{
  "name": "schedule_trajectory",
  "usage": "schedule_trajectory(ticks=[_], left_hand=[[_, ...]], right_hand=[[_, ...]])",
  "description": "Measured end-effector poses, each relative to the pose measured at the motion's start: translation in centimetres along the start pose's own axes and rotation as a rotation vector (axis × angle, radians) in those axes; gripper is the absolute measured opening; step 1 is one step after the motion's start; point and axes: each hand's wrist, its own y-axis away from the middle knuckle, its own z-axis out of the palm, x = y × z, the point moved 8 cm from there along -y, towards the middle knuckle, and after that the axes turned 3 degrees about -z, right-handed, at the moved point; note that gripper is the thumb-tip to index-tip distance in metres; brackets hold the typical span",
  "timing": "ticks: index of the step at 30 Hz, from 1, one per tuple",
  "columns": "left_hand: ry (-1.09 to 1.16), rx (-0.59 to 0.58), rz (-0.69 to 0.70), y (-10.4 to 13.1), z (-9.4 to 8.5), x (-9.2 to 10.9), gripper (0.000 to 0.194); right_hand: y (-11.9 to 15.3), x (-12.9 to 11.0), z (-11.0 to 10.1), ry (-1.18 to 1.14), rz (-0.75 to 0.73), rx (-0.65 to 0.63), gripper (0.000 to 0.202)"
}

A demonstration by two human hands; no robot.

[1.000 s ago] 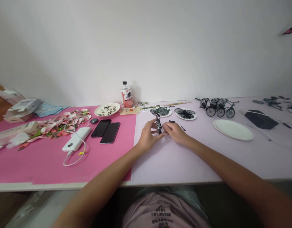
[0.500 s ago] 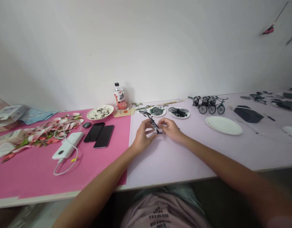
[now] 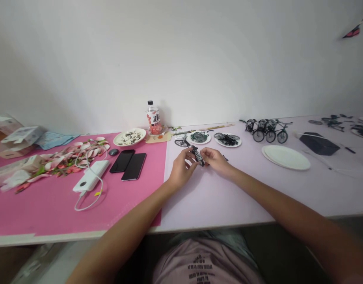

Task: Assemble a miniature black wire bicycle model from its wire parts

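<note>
Two hands hold one small dark bicycle model point(image 3: 196, 155) above the table point(image 3: 216, 201).

The left hand point(image 3: 182, 167) grasps it with bent fingers; the right hand point(image 3: 216, 161) pinches close at its other side, but I cannot tell what part. The table is pink at left, pale lilac at right, and a plain wall point(image 3: 199, 63) stands behind.
</note>
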Motion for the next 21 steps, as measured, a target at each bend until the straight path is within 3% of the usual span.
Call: schedule_trajectory(ticks=[21], left_hand=[[-0.015, -0.01, -0.007, 0.1, 0.0, 0.6, 0.051]], right_hand=[[-0.1, 1.4, 0.0, -0.111, 0.083, 0.01, 0.055]])
